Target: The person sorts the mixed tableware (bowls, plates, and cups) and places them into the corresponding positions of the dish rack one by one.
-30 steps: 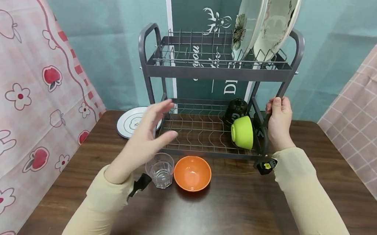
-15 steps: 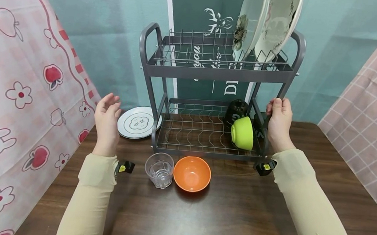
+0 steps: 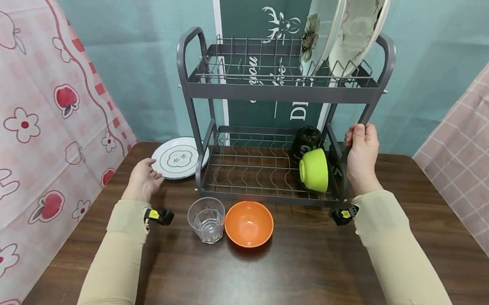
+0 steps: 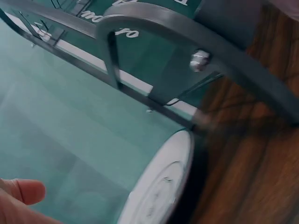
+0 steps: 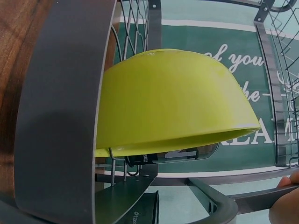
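A grey two-tier dish rack (image 3: 275, 94) stands on the table, and my right hand (image 3: 362, 154) grips its right side post. My left hand (image 3: 144, 180) is low beside the white plate (image 3: 179, 158), which lies on the table left of the rack. Its fingers are loosely bent near the plate's left edge; whether they touch it I cannot tell. In the left wrist view, only a fingertip and part of that hand show. A lime green bowl (image 3: 314, 170) leans on its side at the right of the lower tier, in front of a black cup (image 3: 306, 142).
In front of the rack, a clear glass (image 3: 207, 221) stands next to an orange bowl (image 3: 249, 225). Large plates (image 3: 359, 32) stand upright on the upper tier's right. Another dark item sits behind the rack's right side, mostly hidden. Patterned cloths hang at both sides.
My left hand has swung left from in front of the rack's lower left, then dropped down beside the white plate. My right hand keeps its grip on the post.
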A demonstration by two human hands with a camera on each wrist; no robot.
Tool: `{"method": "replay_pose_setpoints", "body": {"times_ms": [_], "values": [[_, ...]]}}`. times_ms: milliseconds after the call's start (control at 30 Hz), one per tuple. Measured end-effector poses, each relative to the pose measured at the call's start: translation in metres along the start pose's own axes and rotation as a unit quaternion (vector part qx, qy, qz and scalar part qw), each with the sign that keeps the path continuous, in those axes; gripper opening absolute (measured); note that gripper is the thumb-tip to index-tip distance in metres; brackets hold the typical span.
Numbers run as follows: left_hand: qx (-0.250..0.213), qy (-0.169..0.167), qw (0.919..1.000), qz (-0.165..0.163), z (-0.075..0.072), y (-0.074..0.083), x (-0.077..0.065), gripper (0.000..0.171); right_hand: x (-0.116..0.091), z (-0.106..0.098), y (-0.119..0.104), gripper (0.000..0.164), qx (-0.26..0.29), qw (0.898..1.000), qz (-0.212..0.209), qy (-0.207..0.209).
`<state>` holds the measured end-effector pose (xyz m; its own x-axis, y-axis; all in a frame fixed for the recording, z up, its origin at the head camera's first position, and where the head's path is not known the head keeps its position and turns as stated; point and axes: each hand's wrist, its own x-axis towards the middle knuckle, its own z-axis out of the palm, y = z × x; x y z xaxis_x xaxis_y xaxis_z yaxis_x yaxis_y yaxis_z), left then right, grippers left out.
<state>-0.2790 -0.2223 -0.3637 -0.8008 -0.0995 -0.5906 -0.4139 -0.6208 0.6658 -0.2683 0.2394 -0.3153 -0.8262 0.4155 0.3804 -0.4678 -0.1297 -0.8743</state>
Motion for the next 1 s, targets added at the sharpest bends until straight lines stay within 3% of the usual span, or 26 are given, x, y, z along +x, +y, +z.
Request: {"method": "replay_pose_setpoints", "body": {"times_ms": [200,367,500,600,700,833,1000], "values": [[-0.057,-0.019,0.9954,-0.074,-0.003,-0.011,0.017,0.074,0.0,-0.001,-0.001,0.016,-0.003,1.0,0.001,0.0],[-0.087,-0.023,0.9921,-0.088,-0.004,-0.018,0.032,0.065,0.001,-0.001,0.0,0.016,-0.005,1.0,0.002,-0.001],[-0.103,-0.027,0.9916,-0.074,-0.003,-0.022,0.04,0.056,0.001,-0.001,0.0,0.016,-0.005,1.0,0.007,-0.002],[-0.082,-0.021,0.9956,-0.04,-0.002,-0.025,0.045,0.054,0.0,-0.003,0.001,0.016,-0.006,1.0,0.011,0.0],[-0.03,0.013,0.9995,-0.001,-0.003,-0.027,0.05,0.054,-0.001,-0.003,0.001,0.016,-0.008,1.0,0.011,0.001],[0.036,0.077,0.996,0.027,-0.005,-0.03,0.056,0.055,-0.002,-0.002,0.0,0.017,-0.008,1.0,0.002,-0.001],[0.04,0.104,0.993,0.039,-0.01,-0.031,0.059,0.057,-0.001,0.001,-0.001,0.016,-0.01,1.0,0.0,-0.006]]}}
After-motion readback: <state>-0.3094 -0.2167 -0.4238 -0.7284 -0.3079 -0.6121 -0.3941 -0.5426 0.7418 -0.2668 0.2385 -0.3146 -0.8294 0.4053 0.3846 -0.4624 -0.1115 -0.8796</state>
